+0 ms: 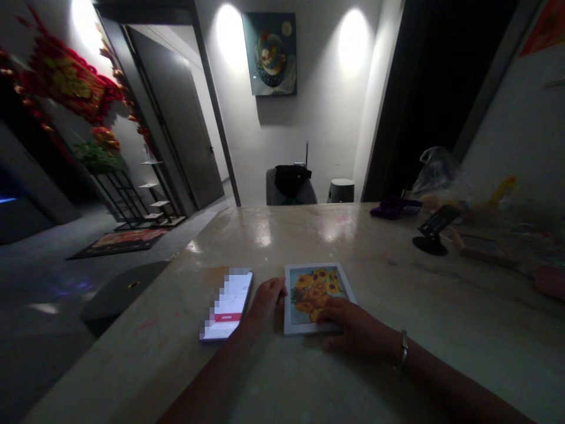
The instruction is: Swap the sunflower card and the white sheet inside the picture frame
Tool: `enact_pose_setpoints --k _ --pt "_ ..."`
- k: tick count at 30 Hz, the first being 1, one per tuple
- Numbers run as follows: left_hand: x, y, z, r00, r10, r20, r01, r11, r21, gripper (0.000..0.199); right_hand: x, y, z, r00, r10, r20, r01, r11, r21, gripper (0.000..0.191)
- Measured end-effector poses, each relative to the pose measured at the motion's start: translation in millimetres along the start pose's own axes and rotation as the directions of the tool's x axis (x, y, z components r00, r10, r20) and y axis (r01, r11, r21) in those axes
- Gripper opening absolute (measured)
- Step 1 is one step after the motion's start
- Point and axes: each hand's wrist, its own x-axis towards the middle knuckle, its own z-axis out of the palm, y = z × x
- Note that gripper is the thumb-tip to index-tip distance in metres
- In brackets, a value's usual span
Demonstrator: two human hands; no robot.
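A white-framed picture of yellow and orange sunflowers point(309, 288) lies flat on the pale stone-topped table point(185, 377). Beside its left edge is my left hand point(266, 297), fingers curled closed; whether they pinch anything is hidden. My right hand point(353, 327) rests over the lower right part of the picture, its fingers bent together on the surface and covering that corner. Anything under those fingertips is too dark to tell. A phone with a lit screen point(230, 303) lies left of my left hand.
A black stand point(430, 243), a purple item point(392, 209) and clear plastic point(435, 171) are at the right back. Beyond the far edge stands a chair point(272, 191) with black cloth on it. A dark round stool point(119, 294) is left of the table.
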Motion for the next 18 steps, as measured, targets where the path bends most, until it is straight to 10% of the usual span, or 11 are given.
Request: enact_pose_setpoints --k 8,18 --pt "-1 4 -0.9 0.994 0.041 -0.105 -0.035 0.998 0.051 0.026 3 13 6 0.995 0.028 -0.092 -0.039 0.992 -0.119 0.012" --pt "6 -5 -0.5 0.995 -0.025 -0.098 0.014 0.994 -0.112 0.028 7 26 0 0.868 0.155 -0.471 -0.039 0.968 0.247 0.012"
